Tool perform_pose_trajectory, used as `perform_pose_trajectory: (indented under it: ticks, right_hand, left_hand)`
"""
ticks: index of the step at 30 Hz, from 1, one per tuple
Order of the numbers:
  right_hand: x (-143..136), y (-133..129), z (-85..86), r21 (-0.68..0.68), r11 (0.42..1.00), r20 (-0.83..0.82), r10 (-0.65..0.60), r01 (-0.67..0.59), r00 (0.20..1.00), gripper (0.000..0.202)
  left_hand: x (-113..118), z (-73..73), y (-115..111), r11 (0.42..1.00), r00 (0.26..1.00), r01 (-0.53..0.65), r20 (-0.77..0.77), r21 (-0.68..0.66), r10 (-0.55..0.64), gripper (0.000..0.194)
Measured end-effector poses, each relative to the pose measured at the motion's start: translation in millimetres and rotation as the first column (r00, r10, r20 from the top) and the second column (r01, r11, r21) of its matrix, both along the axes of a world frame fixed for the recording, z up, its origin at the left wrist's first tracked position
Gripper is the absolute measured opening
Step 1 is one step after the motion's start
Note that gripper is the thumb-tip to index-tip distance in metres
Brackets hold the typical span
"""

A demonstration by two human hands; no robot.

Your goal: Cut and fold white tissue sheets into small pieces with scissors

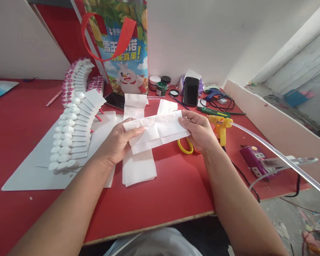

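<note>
Pinching left hand (124, 140): closed on the left end of the folded tissue (160, 131), thumb laid flat on the upper face, fingers mostly hidden beneath.
Right hand (198, 129): closed on the opposite end, thumb over the face, other fingers behind.
Folded tissue, place: spanning the gap between the two hands, seemingly raised above the red tabletop (181, 192).
Folded tissue, handling: judged very light, soft and limp, with little slip against skin; apt to crease under a hard pinch and to tear under a strong pull. Two offset lower edges suggest layers that may slide apart.
Folded tissue, hold: best taken at both short ends, with flat thumbs pressing all layers together; an unsupported middle would probably sag.
Tissue stack (139, 170): flat, below and nearer than the folded tissue, which hides part of it.
White petal-like row (66, 142): well left of the folded tissue, fanned in a curve.
Yellow-handled scissors (185, 147): just beside the folded tissue's right end, partly hidden.
Hot-glue gun (222, 129): right of the folded tissue, with a long clear glue stick (277, 153) extending from it.
Paint jars (161, 89): beyond the folded tissue, grouped.
Snowman shopping bag (130, 76): upright, beyond the folded tissue and to its left.
</note>
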State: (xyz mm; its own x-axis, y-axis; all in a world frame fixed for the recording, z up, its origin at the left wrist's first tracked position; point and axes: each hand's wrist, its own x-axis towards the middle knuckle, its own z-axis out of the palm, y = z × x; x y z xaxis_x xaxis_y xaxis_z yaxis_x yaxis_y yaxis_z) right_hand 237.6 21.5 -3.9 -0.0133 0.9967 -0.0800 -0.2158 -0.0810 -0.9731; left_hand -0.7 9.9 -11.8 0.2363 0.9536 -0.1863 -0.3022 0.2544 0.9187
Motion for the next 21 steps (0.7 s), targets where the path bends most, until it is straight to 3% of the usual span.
perform_pose_trajectory:
  ticks: [5, 14, 21]
  right_hand:
    - [-0.4, -1.8, 4.2, -0.051, 0.998, -0.036, 0.031, -0.033, 0.999, 0.033]
    - [-4.7, -6.5, 9.3, -0.07, 0.986, -0.02, 0.148, -0.149, 0.989, 0.043]
    - [-0.2, -4.5, 2.6, -0.083, 0.987, -0.01, 0.137, -0.137, 0.991, 0.038]
  left_hand:
    - [2.0, 2.9, -0.5, 0.999, 0.999, -0.037, -0.039, 0.002, 0.037, 0.027]
    - [0.4, -3.7, 0.2, 0.998, 0.991, -0.061, -0.117, 0.024, 0.063, 0.03]
    - [-0.9, 2.4, 0.2, 0.999, 0.998, -0.035, -0.058, -0.004, 0.034, 0.026]
